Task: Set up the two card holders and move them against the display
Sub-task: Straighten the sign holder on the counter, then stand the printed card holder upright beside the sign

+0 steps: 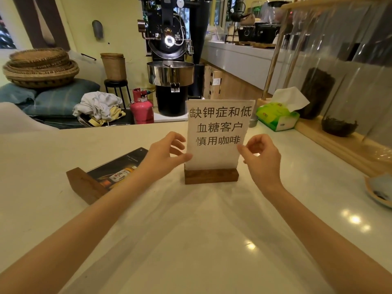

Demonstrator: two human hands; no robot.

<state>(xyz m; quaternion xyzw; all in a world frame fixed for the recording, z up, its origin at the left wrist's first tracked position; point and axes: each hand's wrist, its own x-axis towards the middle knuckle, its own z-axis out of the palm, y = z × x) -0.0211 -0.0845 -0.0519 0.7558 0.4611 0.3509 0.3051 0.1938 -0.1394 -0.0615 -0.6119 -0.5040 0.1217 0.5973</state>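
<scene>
A white card with black printed characters stands upright in a dark wooden base at the middle of the pale counter. My left hand pinches the card's lower left edge, thumb in front. My right hand holds the lower right edge with thumb and curled fingers. The second card holder lies flat on the counter to the left, its wooden base nearest me and a dark card with a bottle picture facing up. The display, a light wooden frame with glass, runs along the right side.
A green tissue pack sits by the display's near end, just right of the upright card. Glass jars with dark contents stand inside the display. A dish lies at the right edge. Beyond the counter are a black roaster and a pink gas cylinder.
</scene>
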